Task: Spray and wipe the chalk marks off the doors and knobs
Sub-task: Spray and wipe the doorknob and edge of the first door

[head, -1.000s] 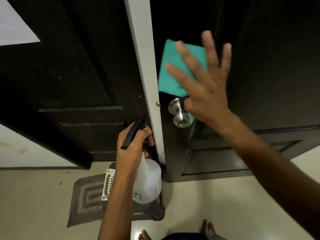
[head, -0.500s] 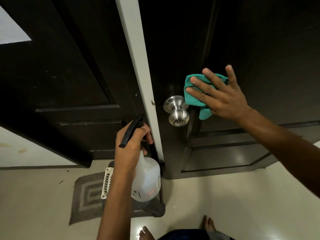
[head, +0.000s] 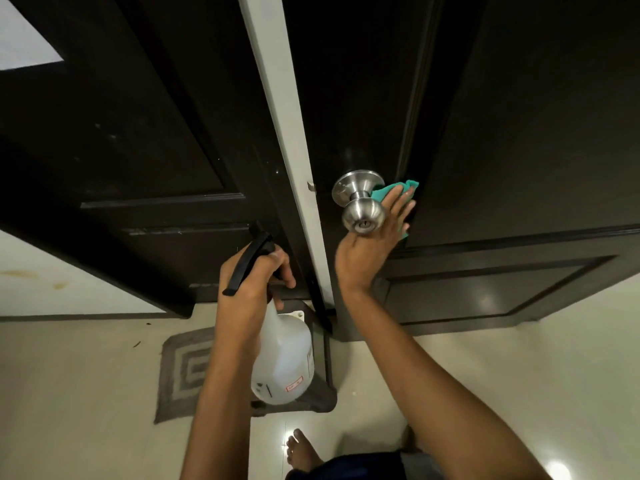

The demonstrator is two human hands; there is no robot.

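Your right grip (head: 372,244) presses the teal cloth (head: 394,188) flat-fingered on the dark door (head: 519,133) just beside the steel knob (head: 360,202), maybe touching it | left grip (head: 256,275) clasps the spray bottle (head: 282,362).

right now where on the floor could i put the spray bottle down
Bare tile lies right of the grey mat, below the right door, and left of the mat under the left door. It is crowded straight under the spray bottle: a dark tray-like object and the mat sit there, with a foot just behind.
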